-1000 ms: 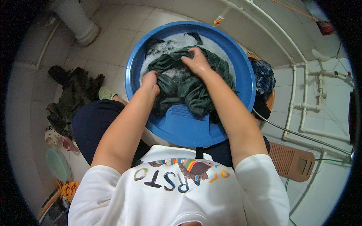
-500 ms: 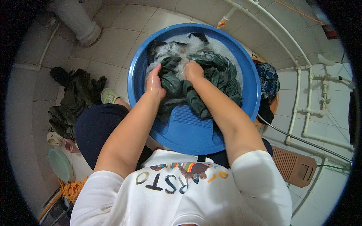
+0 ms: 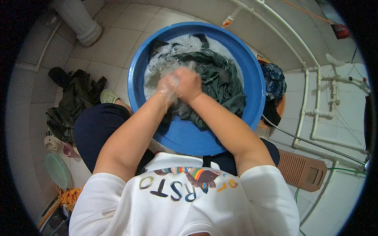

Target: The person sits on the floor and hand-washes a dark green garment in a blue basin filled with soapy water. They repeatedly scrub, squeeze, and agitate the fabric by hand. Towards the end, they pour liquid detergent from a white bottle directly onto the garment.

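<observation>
One dark garment (image 3: 76, 100) is lying left of the blue basin (image 3: 193, 141). Over the basin's left half, left hand (image 3: 167, 87) and right hand (image 3: 189, 83) are touching, blurred, looking curled; can't tell what they're gripping. Dark green cloth (image 3: 222, 78) is lying bunched in the basin, rightward of both, right hand nearer; long axis unclear.

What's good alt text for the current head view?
A person's left hand and right hand, blurred, are together over a blue basin of suds and dark green cloth. A brown washboard lies at right, dark clothes at left.
</observation>
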A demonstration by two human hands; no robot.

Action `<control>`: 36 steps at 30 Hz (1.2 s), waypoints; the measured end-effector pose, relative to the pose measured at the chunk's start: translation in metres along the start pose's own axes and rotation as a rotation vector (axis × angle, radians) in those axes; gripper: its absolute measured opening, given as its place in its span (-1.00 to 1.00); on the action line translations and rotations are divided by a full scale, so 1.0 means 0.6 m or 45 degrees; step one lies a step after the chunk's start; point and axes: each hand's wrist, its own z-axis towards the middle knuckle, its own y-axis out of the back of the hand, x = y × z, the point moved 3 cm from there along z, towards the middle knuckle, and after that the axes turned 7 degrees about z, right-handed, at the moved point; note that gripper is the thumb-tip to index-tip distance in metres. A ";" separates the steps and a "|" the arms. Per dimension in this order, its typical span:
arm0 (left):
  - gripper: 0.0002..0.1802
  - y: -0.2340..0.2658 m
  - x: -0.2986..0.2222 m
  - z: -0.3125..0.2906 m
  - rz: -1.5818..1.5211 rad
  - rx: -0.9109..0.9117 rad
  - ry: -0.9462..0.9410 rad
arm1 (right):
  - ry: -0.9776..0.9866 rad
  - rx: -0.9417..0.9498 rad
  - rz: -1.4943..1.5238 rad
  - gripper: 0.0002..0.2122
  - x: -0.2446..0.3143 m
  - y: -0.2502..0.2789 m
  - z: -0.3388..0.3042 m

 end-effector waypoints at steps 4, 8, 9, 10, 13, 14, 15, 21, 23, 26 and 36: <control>-0.66 -0.067 -0.037 -0.058 0.096 -0.101 0.168 | -0.503 -0.083 -0.012 -0.79 -0.054 0.009 0.005; -0.63 0.043 0.028 0.046 -0.368 0.800 0.349 | -0.184 0.118 0.151 -0.83 0.024 -0.011 -0.017; -0.61 -0.009 -0.011 -0.008 -0.104 0.160 0.547 | -0.261 0.107 0.293 -0.84 0.047 0.006 -0.014; -0.61 -0.015 -0.011 -0.008 0.023 0.022 0.353 | -0.247 0.062 0.210 -0.82 0.034 0.004 -0.012; -0.57 -0.017 -0.021 -0.002 0.299 -0.248 0.109 | -0.389 -0.066 -0.033 -0.74 -0.075 -0.016 0.015; -0.53 -0.019 -0.019 0.000 -0.056 -0.035 0.225 | -0.681 -0.029 -0.040 -0.69 -0.105 -0.012 0.031; -0.52 -0.028 -0.029 -0.003 -0.083 -0.079 0.196 | -0.640 -0.080 -0.119 -0.66 -0.144 -0.012 0.034; -0.52 0.039 -0.048 0.021 0.056 -0.579 -0.092 | -0.723 0.728 -0.469 -0.35 -0.166 -0.030 0.013; -0.46 0.046 -0.040 0.026 0.197 -0.770 -0.089 | -0.796 0.987 -0.678 -0.43 -0.153 -0.031 0.020; -0.46 0.030 -0.042 0.021 0.200 -0.461 -0.055 | -0.841 0.885 -0.771 -0.56 -0.187 -0.050 0.027; -0.64 0.010 -0.045 0.025 -0.362 0.585 0.689 | 0.202 0.254 0.205 -0.77 0.045 0.015 -0.011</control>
